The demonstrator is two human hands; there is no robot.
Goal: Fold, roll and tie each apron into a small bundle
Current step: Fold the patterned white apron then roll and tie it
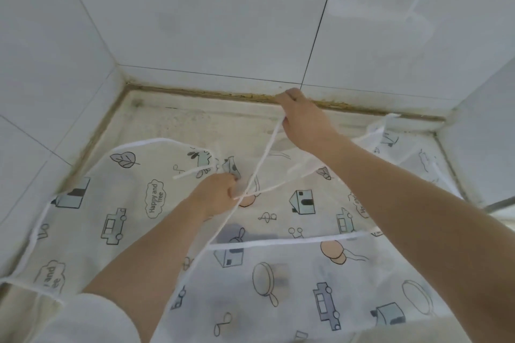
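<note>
Apron (172,220) lying spread flat across lower frame on desk (172,120), seemingly readying for folding. Right hand (303,120), upper centre, gripping cord (264,159), pulling it taut. Left hand (217,192), centre, pinching crossing strands, likely untangling them.

We reach both bare forearms forward and inward. Our left hand (220,193) sits low and nearer to us, fingers curled, its grip pinched on a white apron string (262,163). Our right hand (302,117) is stretched farther out and higher, beyond the left grip, knuckles up, fingers curled round the same string, which runs taut between both grips.
</note>
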